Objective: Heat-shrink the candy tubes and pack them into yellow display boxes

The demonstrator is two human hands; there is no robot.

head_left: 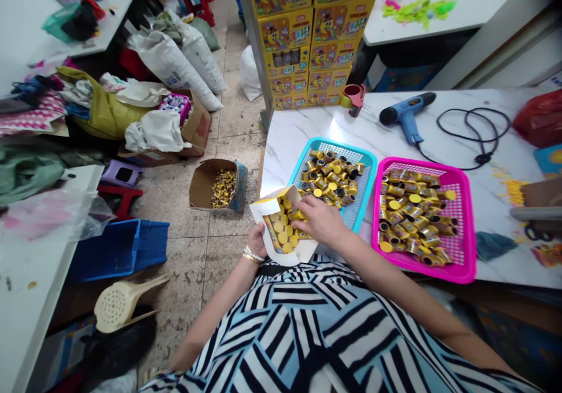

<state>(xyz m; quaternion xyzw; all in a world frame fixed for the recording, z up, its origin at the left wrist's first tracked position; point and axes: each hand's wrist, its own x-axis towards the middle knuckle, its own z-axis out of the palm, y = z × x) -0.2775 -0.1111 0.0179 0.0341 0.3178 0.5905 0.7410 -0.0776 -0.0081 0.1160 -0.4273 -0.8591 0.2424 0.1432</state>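
— Starting nearest the body: what do the hands hold?

— The left hand (257,242) is cupped under a small open carton (302,253), gripping it from below, above the lap and just off the near corner of the table (307,123). The right hand (322,220) lies over the packed canisters (281,238), which are yellow-capped and stand in rows inside. Its fingertips (302,216) are pinched on one at the upper row.

— Judgement on the handling?

— The rows look tight. In my view a canister seats best upright, cap up, pressed straight down. The left hand should keep the carton level so that seated rows do not slide toward the open flap.

— Supply?

— The blue basket (327,142) stands just beyond the carton and is partly filled with loose canisters (331,176). The pink basket (468,229) is just beside it and fuller. Both lie within easy reach of the right hand.

— Edges and clearance?

— The blue basket sits near the table's left edge. In my judgement a dropped canister could roll off to the floor, where a cardboard box (206,185) holds more. Past the baskets the tabletop is bare up to the heat gun (406,115) and its looped cord (476,129). A tape dispenser (353,97) sits at the far edge. The right end is crowded by a red bag (542,118). Stacked yellow cartons (287,30) stand beyond the table.
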